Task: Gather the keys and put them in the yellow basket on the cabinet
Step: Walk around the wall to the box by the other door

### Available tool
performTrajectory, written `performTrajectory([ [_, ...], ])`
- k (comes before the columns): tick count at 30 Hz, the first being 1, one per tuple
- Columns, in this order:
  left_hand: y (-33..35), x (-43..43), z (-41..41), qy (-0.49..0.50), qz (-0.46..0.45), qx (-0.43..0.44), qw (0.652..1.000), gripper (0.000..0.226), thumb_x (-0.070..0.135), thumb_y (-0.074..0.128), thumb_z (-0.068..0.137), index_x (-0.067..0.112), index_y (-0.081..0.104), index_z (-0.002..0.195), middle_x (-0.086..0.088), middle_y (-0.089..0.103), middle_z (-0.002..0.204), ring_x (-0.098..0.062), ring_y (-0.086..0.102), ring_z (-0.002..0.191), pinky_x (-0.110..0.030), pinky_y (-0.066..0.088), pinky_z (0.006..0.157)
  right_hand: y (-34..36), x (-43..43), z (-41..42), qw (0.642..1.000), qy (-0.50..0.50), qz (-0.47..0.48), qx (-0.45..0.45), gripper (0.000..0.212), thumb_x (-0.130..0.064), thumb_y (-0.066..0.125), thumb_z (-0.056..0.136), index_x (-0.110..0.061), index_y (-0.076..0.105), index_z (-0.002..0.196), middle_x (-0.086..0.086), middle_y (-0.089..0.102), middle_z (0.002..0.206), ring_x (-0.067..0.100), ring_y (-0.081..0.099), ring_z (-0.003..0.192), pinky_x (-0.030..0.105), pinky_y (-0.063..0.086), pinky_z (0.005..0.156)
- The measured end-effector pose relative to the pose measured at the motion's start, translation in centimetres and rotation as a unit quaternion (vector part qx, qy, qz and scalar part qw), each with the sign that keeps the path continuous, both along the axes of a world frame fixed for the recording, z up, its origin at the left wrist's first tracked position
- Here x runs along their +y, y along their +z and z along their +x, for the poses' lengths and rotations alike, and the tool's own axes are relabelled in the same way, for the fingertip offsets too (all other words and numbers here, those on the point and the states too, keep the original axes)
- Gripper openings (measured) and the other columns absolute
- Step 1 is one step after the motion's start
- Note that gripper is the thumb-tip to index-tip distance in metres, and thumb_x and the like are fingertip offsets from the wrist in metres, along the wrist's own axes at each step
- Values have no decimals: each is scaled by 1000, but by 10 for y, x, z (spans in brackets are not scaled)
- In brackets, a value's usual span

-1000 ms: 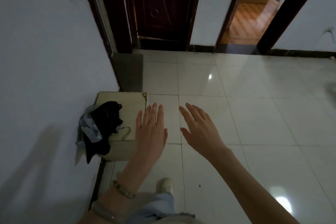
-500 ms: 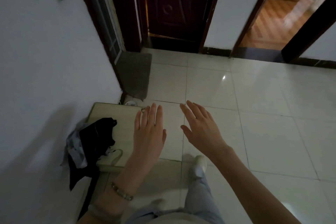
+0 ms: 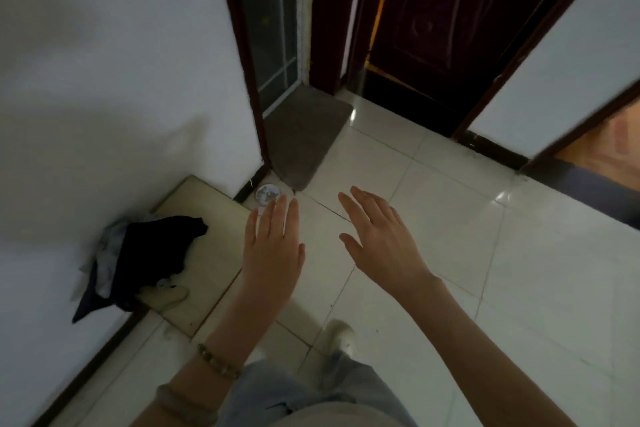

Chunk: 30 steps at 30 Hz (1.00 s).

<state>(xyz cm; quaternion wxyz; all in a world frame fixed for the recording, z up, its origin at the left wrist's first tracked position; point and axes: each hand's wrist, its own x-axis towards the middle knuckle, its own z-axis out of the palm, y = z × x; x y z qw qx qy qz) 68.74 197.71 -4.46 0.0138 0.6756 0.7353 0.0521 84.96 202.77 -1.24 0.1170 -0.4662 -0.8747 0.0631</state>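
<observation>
My left hand [image 3: 273, 253] and my right hand [image 3: 379, 239] are held out flat, palms down, fingers apart, and both hold nothing. The left hand hovers over the right edge of a low cream cabinet top [image 3: 207, 218] against the white wall. Its fingertips cover the cabinet's far right corner. No keys and no yellow basket show in this view. The right hand hangs over the tiled floor, a hand's width from the left one.
A heap of black and grey clothes [image 3: 149, 253] lies on the cabinet's left side, with a thin cord [image 3: 173, 295] beside it. A small round white object [image 3: 266, 193] sits on the floor by a grey door mat [image 3: 301, 135]. A dark wooden door [image 3: 433, 28] stands beyond.
The view has moved closer to the cabinet and turned left. My left fingertips now cover the cabinet's far corner, where a small metal thing showed earlier. Both hands stay spread.
</observation>
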Motion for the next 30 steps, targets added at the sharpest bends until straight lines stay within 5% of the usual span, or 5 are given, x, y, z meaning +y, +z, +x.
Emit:
performTrajectory([
  [8,-10,33,19,109,-13,7,994,75,27,78,68,-3,44,129,-24,54,129,-39,51,119,-55,37,100,-15,82,7,993,118,-4,9,59,-20,74,75,-5,47,126,21,55,127,36,53,114,45,44,93],
  [20,-21,136,-11,208,-9,-25,978,70,29,69,78,-2,39,133,-22,48,136,-37,45,125,-54,32,105,-27,208,-58,962,267,-12,62,60,-11,79,68,0,53,120,23,60,119,35,59,106,43,46,90],
  [30,-24,195,-51,286,-19,-7,958,67,33,67,81,-2,41,133,-22,47,137,-36,45,125,-55,35,104,-33,291,-119,930,354,-80,53,56,-8,71,76,1,47,126,26,53,126,38,50,117,48,40,98],
])
